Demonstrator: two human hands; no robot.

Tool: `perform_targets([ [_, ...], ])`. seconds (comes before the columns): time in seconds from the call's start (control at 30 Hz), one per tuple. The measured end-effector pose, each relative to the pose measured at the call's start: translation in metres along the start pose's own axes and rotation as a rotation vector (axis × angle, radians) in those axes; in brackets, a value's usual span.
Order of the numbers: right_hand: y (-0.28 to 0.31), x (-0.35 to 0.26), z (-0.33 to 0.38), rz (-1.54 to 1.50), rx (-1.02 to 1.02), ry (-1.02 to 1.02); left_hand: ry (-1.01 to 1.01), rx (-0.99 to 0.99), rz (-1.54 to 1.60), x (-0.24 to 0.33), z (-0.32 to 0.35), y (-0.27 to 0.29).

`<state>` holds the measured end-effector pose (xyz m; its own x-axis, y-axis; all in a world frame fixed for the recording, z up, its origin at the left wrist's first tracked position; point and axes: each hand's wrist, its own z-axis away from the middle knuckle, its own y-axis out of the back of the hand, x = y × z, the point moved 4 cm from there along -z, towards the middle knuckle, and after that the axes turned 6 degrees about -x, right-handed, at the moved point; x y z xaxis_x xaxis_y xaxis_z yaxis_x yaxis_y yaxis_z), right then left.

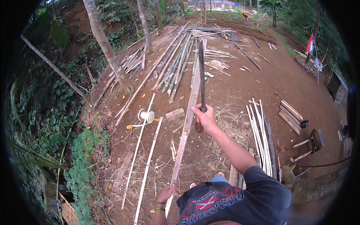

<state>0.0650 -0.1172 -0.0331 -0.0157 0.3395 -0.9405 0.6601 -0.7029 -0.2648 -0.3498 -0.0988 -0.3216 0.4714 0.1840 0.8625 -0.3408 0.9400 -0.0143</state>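
My right hand is closed around the dark handle of a machete, whose long blade points up and away from me. Its thumb rests against a long split bamboo slat, which runs alongside the blade. Lower down, my left hand, with bands on its wrist, grips the near part of that slat. Two thin pale bamboo strips lie on the soil to the left. A short wood block sits just left of the slat's middle.
Bamboo poles are heaped ahead near tree trunks. A white spool stands left of the block. More strips lie on the right, with dry shavings beside them. A wooden stool is farther right; a leafy slope borders the left.
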Motion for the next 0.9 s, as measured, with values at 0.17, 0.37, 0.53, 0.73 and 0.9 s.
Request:
perform_targets([
  [0.17, -0.009, -0.012, 0.018, 0.202, -0.034, 0.079, -0.065, -0.077, -0.011, 0.021, -0.028, 0.004],
  [0.37, -0.012, -0.025, 0.025, 0.280, -0.028, 0.106, -0.425, 0.224, -0.171, 0.150, -0.041, -0.012],
  [0.53, -0.007, -0.039, 0.032, 0.477, -0.102, 0.136, -0.423, 0.247, 0.036, 0.179, -0.055, -0.033],
  [0.73, 0.018, 0.008, 0.088, 1.128, -0.422, 0.258, -0.295, 0.259, 0.202, 0.190, -0.058, -0.034],
  [0.9, 0.009, 0.022, 0.108, 1.395, -0.617, 0.473, -0.411, 0.327, 0.190, 0.189, -0.067, -0.030],
])
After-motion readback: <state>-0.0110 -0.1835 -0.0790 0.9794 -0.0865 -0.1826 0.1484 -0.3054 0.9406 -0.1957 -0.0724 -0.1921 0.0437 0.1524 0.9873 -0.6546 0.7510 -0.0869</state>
